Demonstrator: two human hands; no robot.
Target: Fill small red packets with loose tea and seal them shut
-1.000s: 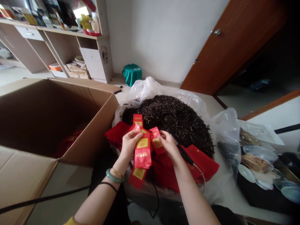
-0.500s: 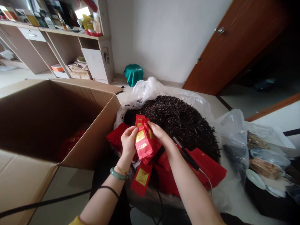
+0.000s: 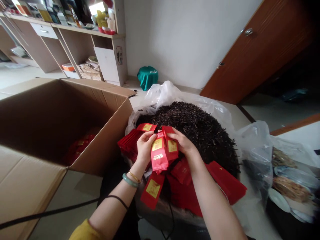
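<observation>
My left hand (image 3: 144, 146) and my right hand (image 3: 183, 142) are both closed on a small bunch of red packets with gold labels (image 3: 163, 150), held upright between them just in front of a heap of dark loose tea leaves (image 3: 197, 128). Another red packet (image 3: 152, 189) hangs below the bunch. More red packets lie stacked to the left (image 3: 128, 142) and spread under my right forearm (image 3: 225, 181). The tea heap rests in a clear plastic bag (image 3: 167, 93).
A large open cardboard box (image 3: 50, 123) stands at the left with red packets (image 3: 80, 146) at its bottom. A black cable (image 3: 50, 211) crosses the floor. Plastic bags and dishes (image 3: 287, 180) sit at the right. Shelves, a green bag (image 3: 147, 76) and a wooden door stand behind.
My right hand has brought its packets against those in my left hand, and the bunch now stands gathered together. The view has shifted slightly.
</observation>
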